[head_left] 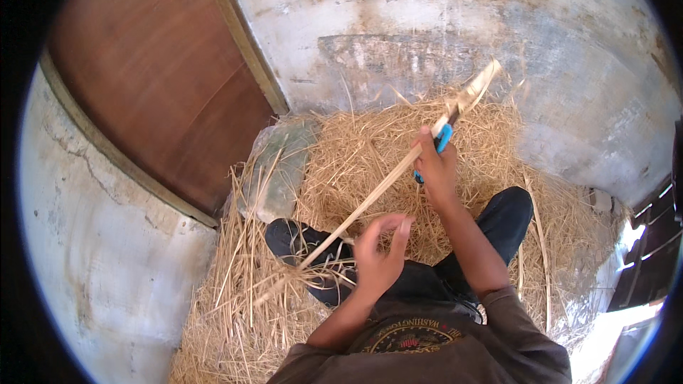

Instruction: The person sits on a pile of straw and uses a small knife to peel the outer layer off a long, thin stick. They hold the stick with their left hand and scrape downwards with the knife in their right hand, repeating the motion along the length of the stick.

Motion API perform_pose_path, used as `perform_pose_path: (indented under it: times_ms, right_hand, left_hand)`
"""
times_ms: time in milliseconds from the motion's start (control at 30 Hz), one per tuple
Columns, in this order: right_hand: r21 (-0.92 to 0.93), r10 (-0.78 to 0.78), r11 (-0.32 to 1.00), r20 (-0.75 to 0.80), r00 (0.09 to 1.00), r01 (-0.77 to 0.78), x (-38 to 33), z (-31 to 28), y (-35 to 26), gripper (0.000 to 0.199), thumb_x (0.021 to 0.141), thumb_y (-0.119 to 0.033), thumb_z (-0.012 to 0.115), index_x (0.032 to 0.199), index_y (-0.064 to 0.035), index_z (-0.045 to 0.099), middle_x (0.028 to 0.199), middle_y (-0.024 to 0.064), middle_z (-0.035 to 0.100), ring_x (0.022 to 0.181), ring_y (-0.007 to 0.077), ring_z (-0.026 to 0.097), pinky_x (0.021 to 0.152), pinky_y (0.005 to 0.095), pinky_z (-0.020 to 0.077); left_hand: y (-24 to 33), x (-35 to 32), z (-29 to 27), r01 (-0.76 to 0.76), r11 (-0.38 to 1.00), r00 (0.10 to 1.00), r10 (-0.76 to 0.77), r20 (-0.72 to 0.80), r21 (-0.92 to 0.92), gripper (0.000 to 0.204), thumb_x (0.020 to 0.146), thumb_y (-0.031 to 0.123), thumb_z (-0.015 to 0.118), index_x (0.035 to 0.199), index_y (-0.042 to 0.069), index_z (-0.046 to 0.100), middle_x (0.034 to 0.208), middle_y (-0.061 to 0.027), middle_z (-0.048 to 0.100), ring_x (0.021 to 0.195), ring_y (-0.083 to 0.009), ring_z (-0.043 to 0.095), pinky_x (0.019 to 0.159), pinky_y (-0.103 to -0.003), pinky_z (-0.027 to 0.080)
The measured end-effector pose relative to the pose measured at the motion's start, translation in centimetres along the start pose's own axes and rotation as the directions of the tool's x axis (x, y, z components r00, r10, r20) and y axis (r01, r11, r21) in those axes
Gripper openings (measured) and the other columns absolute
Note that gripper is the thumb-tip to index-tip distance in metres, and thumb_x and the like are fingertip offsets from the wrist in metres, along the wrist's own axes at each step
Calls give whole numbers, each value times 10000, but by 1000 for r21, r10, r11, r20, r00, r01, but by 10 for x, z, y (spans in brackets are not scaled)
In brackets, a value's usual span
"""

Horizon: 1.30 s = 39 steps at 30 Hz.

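My right hand [439, 169] is closed around a pair of scissors [442, 139] with blue handles, and a long pale dry stalk [375, 193] passes through the same grip. The stalk slants from a broader, flattened upper end near the wall down to the loose straw by my left knee. My left hand [380, 252] is in front of my lap, just right of the stalk's lower part. Its thumb and finger curl together at the tips in a ring; whether something thin is between them cannot be made out.
Dry straw [377, 124] is heaped before me and around my crossed legs [509, 217]. A grey-green stone block [281, 163] sits at the left, beside a brown door [163, 64]. A stained whitewashed wall [427, 14] rises beyond. Dark slats [644, 256] stand at the right.
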State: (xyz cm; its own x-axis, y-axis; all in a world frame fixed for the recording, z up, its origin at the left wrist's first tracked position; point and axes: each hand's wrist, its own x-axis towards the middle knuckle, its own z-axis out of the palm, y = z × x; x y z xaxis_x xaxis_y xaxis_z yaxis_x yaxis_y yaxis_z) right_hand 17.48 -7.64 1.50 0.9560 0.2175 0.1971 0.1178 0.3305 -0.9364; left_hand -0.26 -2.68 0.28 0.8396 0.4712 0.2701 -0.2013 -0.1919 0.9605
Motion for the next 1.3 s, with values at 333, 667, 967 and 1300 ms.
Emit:
perform_pose_path:
  times_ms: [333, 667, 967, 1300]
  right_hand:
    - [169, -42, 985, 115, 993, 22, 53, -18, -51, 388, 965, -382, 544, 779, -43, 582, 528, -54, 394, 420, 43, 345, 394, 221, 252]
    - [82, 86, 992, 77, 993, -92, 68, -44, -19, 395, 957, -402, 552, 770, -55, 573, 513, -61, 370, 392, 39, 309, 383, 229, 230]
    - [112, 85, 989, 97, 992, -96, 55, -37, -6, 364, 966, -378, 548, 802, -53, 558, 542, -49, 353, 427, 63, 352, 414, 229, 284]
    - [137, 80, 986, 84, 993, -91, 61, -51, -3, 384, 942, -382, 580, 757, -46, 585, 542, -52, 401, 416, 50, 348, 397, 225, 259]
  left_hand:
    - [-77, 14, -122, 5, 656, 986, -127, 104, 754, 288, 860, 281, 656, 1048, 65, 628, 706, -193, 631, 679, -392, 635, 625, -469, 501]
    - [101, -21, -41, 333, 826, 914, -166, 369, -455, 551, 926, 469, 548, 1138, -38, 587, 1071, -197, 637, 1024, -252, 616, 916, -405, 467]
    - [154, -75, 40, 200, 183, 784, 560, 269, -963, 528, 913, 397, 568, 1147, -74, 529, 1147, -227, 570, 1036, -276, 599, 905, -387, 471]
    - [134, -79, 73, -49, 113, 763, 645, 36, -992, 527, 885, 307, 624, 1215, -71, 462, 1256, -228, 496, 1070, -249, 584, 915, -360, 476]
